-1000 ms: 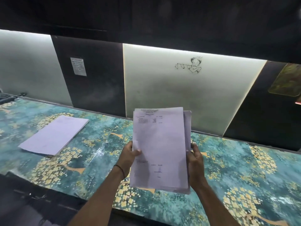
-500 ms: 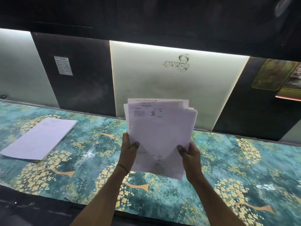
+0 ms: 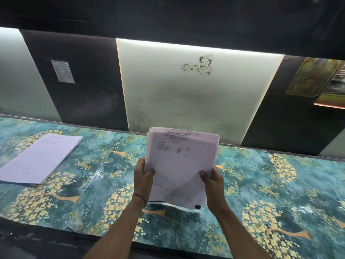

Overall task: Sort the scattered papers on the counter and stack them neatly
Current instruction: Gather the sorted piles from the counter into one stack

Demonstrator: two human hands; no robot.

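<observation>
I hold a bundle of white printed papers [image 3: 180, 165] upright over the counter [image 3: 261, 184], its lower edge at or just above the surface. The sheets are slightly fanned and uneven at the top. My left hand [image 3: 143, 181] grips the bundle's left edge, thumb on the front sheet. My right hand [image 3: 212, 186] grips the right edge the same way. A second stack of white papers [image 3: 40, 158] lies flat on the counter at the far left, apart from both hands.
The counter has a teal cover with yellow tree patterns and a dark front edge [image 3: 56, 238]. Behind it rise lit white panels [image 3: 196, 94] and dark panels, one with a small note [image 3: 63, 71]. Pictures [image 3: 315, 77] hang at the right.
The bundle has come lower, from held up in the air to its bottom edge near the counter. Its sheets have shifted and fanned. The view has swung slightly to the right.
</observation>
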